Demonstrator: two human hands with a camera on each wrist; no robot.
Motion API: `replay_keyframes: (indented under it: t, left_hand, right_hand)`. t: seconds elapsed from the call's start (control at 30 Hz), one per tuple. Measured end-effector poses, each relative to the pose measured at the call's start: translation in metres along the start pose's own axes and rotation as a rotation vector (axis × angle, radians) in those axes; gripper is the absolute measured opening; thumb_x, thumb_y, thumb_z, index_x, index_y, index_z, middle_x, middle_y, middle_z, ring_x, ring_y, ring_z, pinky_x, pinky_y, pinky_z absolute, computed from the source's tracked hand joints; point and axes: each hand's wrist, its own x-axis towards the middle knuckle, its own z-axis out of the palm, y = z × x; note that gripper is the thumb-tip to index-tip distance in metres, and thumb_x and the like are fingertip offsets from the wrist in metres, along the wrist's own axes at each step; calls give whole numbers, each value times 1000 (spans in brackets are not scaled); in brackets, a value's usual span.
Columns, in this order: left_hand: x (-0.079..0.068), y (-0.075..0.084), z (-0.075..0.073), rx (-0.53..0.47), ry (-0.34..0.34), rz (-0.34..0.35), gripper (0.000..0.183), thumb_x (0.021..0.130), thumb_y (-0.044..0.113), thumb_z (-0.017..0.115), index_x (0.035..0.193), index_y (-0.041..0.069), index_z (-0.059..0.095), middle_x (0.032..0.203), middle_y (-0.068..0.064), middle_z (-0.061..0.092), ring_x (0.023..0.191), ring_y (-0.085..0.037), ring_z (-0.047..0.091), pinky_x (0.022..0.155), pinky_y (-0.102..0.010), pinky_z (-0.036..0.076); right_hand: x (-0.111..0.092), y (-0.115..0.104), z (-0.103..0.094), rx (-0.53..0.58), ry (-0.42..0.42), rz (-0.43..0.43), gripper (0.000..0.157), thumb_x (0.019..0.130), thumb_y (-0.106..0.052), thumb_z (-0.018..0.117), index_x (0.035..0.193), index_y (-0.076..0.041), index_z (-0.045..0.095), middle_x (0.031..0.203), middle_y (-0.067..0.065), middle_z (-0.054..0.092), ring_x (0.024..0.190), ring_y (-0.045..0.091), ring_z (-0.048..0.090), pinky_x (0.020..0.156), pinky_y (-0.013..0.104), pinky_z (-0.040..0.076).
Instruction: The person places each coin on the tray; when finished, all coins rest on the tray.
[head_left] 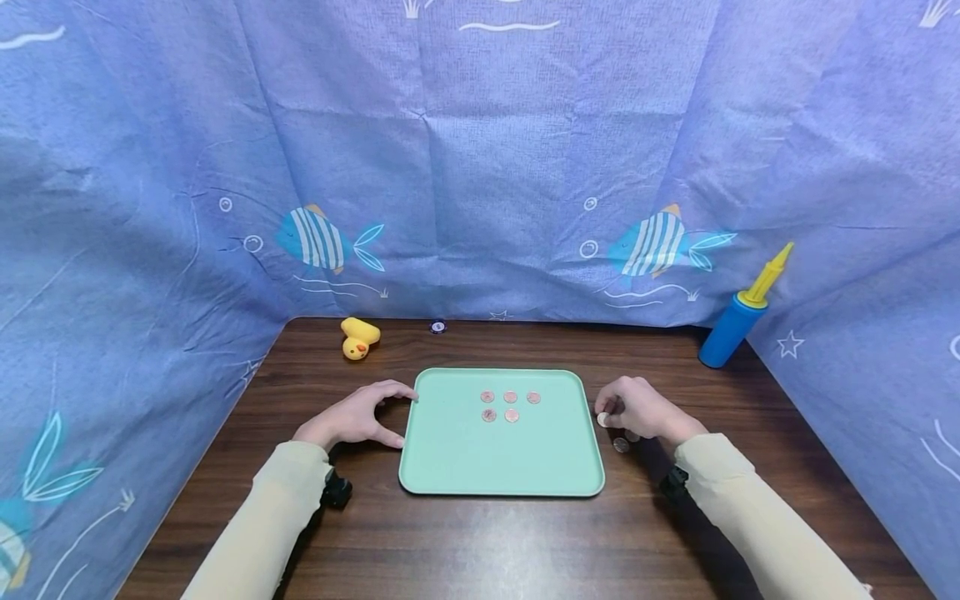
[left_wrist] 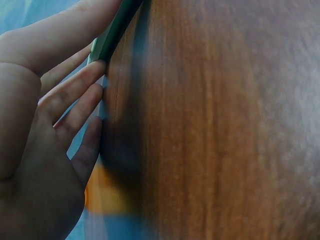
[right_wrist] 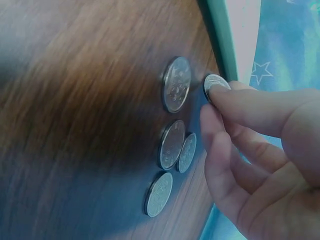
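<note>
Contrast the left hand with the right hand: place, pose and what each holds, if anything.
The left hand is at the left rim of the green tray; the right hand is just beyond its right rim. The left hand's thumb stands wide apart from its fingers, while the right hand's thumb and fingers come together. The left hand holds no coin; the right hand pinches a silvery coin. Both are bare and come out of pale sleeves.
</note>
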Motion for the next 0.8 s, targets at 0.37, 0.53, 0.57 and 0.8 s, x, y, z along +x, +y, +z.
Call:
replay_keyframes:
  t: [0.37,0.53,0.57,0.8]
  left_hand:
    - [0,0,1,-1,2,-8,74,80,37,94,144,18,61,152,-8,54,144,-34,46,118,-56,40]
    - [0,0,0,7,3,-9,74,81,37,93,145,18,61,152,-8,54,144,-35,46,118,-57,40]
    - [0,0,0,7,3,-9,74,81,37,93,145,18,61,153,-8,54,144,-35,46,118,-57,40]
    - [1,-1,1,7,-2,-16,75,80,39,94,144,20,61,153,-7,54,144,-34,46,119,-56,40]
  right_hand:
    - [1,0,-4,105,57,79,15,91,-2,78,105,-7,79,87,-3,73,76,11,64,70,32,54]
    - [3,-4,-6,148,85,110,19,93,-2,75,111,-7,80,98,0,78,79,13,66,69,31,56]
    - [4,-5,-7,163,86,118,19,94,-3,74,111,-6,80,98,1,78,79,14,67,68,31,57]
    - [12,-17,-5,271,79,122,18,96,-7,76,113,1,78,95,6,76,80,22,72,67,37,60]
